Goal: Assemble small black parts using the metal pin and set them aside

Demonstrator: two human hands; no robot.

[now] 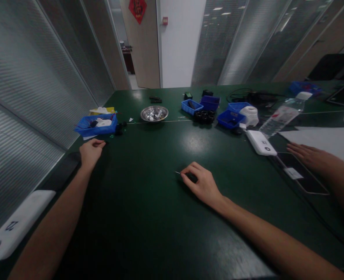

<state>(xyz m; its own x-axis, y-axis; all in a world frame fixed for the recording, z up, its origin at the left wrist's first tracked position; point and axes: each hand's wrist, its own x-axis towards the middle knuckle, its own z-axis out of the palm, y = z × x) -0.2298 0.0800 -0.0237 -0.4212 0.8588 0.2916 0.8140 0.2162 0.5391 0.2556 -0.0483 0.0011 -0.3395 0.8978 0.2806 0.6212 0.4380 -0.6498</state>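
My left hand [90,151] reaches out over the left part of the dark green table [148,217], fingers curled loosely, near a blue tray [97,126] of small parts. I cannot make out anything in it. My right hand [202,184] rests in the middle of the table with its fingers pinched on a small dark part with a thin pin [177,172] sticking out to the left.
Another person's hand [314,157] lies flat at the right beside a phone [301,173] and a white device [261,142]. At the back stand a metal bowl [154,113], blue bins [202,105], black rings [204,116] and a water bottle [282,114]. A white device [17,225] lies at the left edge.
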